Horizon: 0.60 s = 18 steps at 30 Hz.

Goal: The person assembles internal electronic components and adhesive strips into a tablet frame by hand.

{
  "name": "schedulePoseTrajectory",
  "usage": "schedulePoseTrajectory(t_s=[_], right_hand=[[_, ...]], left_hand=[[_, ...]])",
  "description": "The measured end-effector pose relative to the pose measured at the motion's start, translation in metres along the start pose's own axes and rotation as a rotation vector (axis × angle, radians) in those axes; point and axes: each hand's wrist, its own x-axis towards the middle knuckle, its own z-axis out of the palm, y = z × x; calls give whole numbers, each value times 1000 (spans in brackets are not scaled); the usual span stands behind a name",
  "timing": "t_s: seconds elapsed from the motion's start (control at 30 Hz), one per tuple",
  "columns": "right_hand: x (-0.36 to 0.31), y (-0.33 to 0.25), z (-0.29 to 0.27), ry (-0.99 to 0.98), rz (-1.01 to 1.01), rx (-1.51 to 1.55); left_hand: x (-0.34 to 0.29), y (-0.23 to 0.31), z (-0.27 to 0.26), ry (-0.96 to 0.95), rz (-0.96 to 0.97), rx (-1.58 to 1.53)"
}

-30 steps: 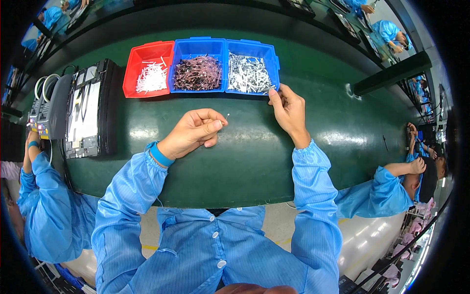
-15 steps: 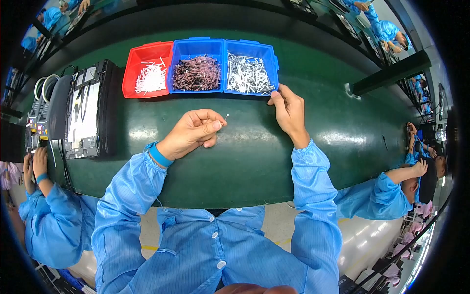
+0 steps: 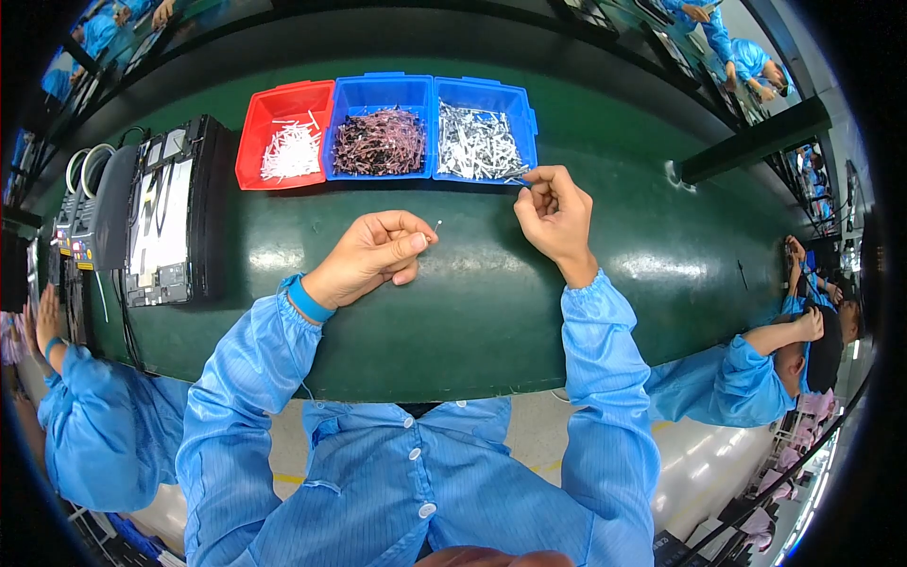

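My left hand is closed in a pinch over the bench, left of centre. From its thumb and forefinger sticks up a tiny thin part with a pale tip, too small to name. My right hand is at the front right corner of the right-hand blue bin. Its forefinger reaches the bin's rim beside some dark-ended pieces, the thumb sits apart below, and the other fingers curl in. Inside this bin lie many small white and silver pieces. I see nothing held between the right thumb and forefinger.
Left of it stand a blue bin of dark reddish-brown pieces and a red bin of white pieces. A black equipment case is on the left of the green bench. A dark post rises at right. Co-workers sit on both sides.
My right forefinger has lifted and straightened along the bin's rim, and the thumb has dropped away from the corner. My left hand stays where it was. The left co-worker's hands have shifted.
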Motion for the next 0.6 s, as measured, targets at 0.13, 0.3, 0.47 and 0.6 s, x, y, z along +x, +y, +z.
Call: schedulePoseTrajectory(t_s=[0.13, 0.3, 0.47, 0.6], right_hand=[[0, 2, 0, -6, 3, -16], [0, 1, 1, -17, 15, -20], [1, 0, 2, 8, 40, 3], [0, 0, 2, 6, 38, 9]], left_hand=[[0, 0, 0, 3, -3, 5], [-1, -1, -2, 1, 2, 6], [-1, -1, -2, -7, 4, 1], [-1, -1, -1, -9, 6, -3]])
